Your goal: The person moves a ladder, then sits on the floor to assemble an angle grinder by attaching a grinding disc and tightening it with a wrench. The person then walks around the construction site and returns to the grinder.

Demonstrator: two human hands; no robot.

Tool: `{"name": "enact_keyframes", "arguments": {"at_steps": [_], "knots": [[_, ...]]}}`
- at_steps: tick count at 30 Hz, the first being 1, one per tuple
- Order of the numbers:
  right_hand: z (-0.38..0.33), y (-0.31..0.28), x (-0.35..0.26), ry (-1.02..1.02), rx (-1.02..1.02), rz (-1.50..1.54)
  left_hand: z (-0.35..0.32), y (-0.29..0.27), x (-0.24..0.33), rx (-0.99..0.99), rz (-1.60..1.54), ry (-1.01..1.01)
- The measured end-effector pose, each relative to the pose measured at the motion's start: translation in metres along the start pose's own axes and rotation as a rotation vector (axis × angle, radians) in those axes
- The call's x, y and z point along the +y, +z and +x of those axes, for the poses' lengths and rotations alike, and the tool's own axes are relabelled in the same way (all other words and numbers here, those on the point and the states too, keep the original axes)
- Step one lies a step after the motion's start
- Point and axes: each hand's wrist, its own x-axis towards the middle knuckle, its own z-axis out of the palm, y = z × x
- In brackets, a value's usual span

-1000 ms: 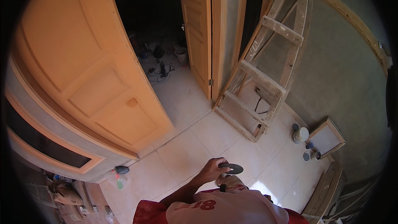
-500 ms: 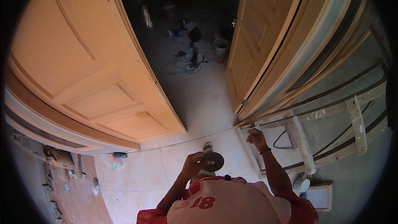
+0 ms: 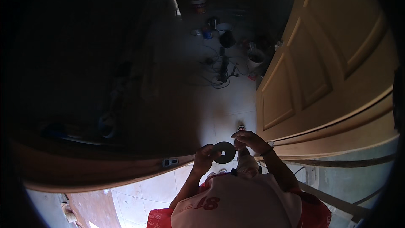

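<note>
My left hand [image 3: 205,157] is closed on the left edge of a flat, dark abrasive disc [image 3: 229,153] with a round hole in its middle. It holds the disc in front of my body, face upward. Just past the disc's right edge is my right hand [image 3: 252,140], with a dark band at its wrist. Its fingers are partly bent and apart, and I see nothing between them. The disc's left rim is hidden under my left fingers.
To the right stands a panelled wooden door [image 3: 276,101]. A wooden edge with a metal latch plate [image 3: 170,162] lies to the left. Ahead on the dim floor are tangled cables [image 3: 222,74], a white bucket [image 3: 255,58], a dark container [image 3: 227,39] and another bucket [image 3: 198,4].
I have stepped forward into the doorway, and the floor items appear nearer. My right hand has come in from the right beside the disc. The disc stays in my left hand.
</note>
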Motion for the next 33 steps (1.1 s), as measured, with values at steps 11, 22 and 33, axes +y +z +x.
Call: {"name": "enact_keyframes", "arguments": {"at_steps": [11,22,33], "knots": [[0.199,-0.120,-0.160,0.082,-0.487,0.006,0.215,0.000,0.079,0.375,-0.354,0.105],[0.367,-0.204,-0.201,0.153,-0.328,0.004,0.414,-0.057,0.078,0.327,-0.270,-0.134],[0.467,-0.303,-0.266,0.168,0.074,0.117,0.653,-0.090,0.099,-0.024,-0.206,-0.276]]}}
